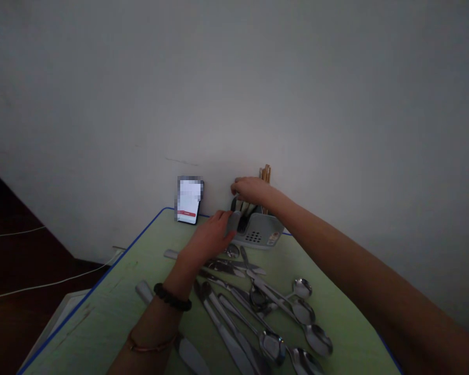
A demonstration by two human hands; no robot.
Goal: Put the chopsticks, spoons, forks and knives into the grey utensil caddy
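A grey plastic cutlery holder with round holes stands at the far edge of the table, against the wall. My left hand grips its left side, fingers at the rim and thumb toward the front. My right hand is over the holder's opening, its fingers curled downward; what they hold is hidden. A dark fork shows in the holder below that hand. Behind my right wrist, several wooden chopsticks stand upright. Metal spoons and table knives lie loose nearer to me.
A phone with a lit screen leans on the wall, left of the holder. The green table has a blue edge. White cables run at the left, by a pale object beside the table.
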